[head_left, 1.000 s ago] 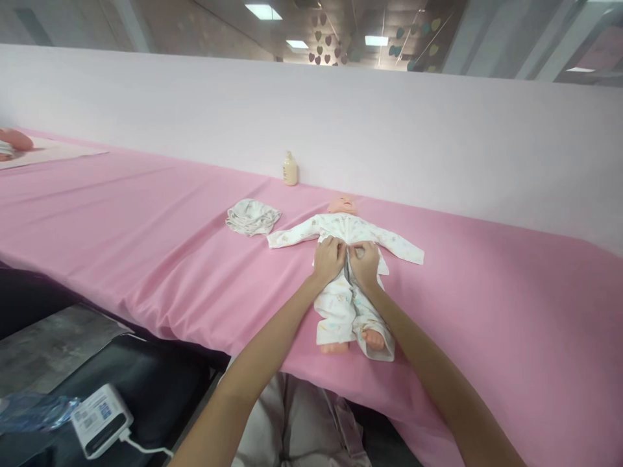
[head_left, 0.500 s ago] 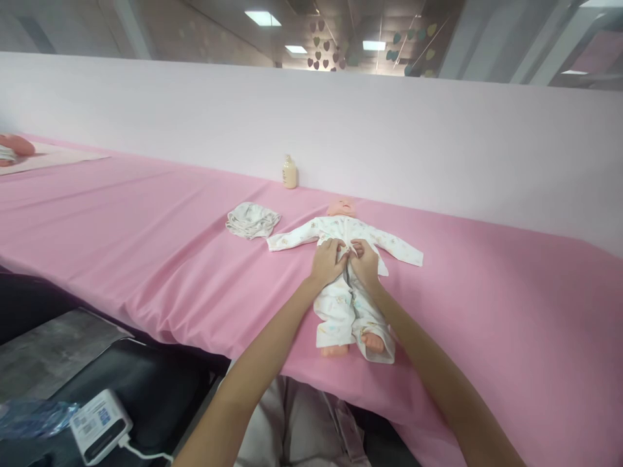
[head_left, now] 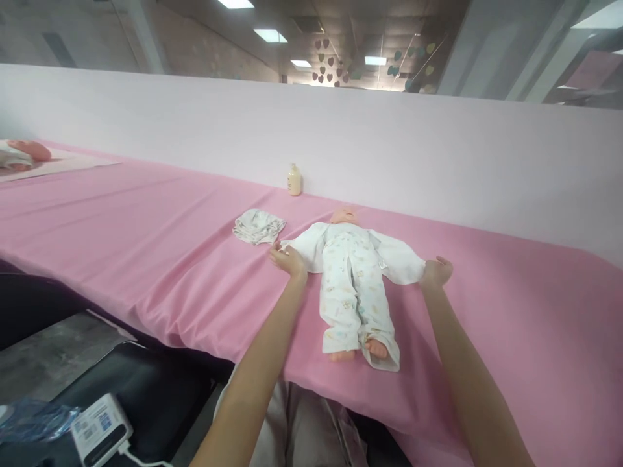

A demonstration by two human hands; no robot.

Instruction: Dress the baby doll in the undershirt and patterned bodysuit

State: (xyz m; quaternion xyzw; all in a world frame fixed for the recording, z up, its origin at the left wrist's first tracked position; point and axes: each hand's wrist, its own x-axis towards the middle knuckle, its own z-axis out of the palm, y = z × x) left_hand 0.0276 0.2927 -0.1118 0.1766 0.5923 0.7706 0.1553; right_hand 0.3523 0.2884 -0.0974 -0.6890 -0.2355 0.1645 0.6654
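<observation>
A baby doll (head_left: 344,216) lies on its back on the pink-covered table, its bare feet toward me. It wears patterned white baby trousers (head_left: 335,305) and a white baby shirt (head_left: 309,245) whose front is spread open, the plain inner side showing. At the left of the doll, my left hand (head_left: 291,261) is closed on the shirt's left edge. Out to the right, my right hand (head_left: 435,272) grips the opposite edge, fingers curled. The sleeves are mostly hidden under the spread cloth.
A folded pale cloth (head_left: 257,227) lies left of the doll. Behind it a cream pump bottle (head_left: 294,180) stands by the white partition (head_left: 438,155). Another doll (head_left: 29,152) lies far left. On a black chair (head_left: 160,383) are a white device (head_left: 101,428) with a cable and a plastic bottle (head_left: 39,418).
My hands have moved apart from the middle of the doll's chest, one to each side. The shirt's front panels have been pulled open outward over the sleeves.
</observation>
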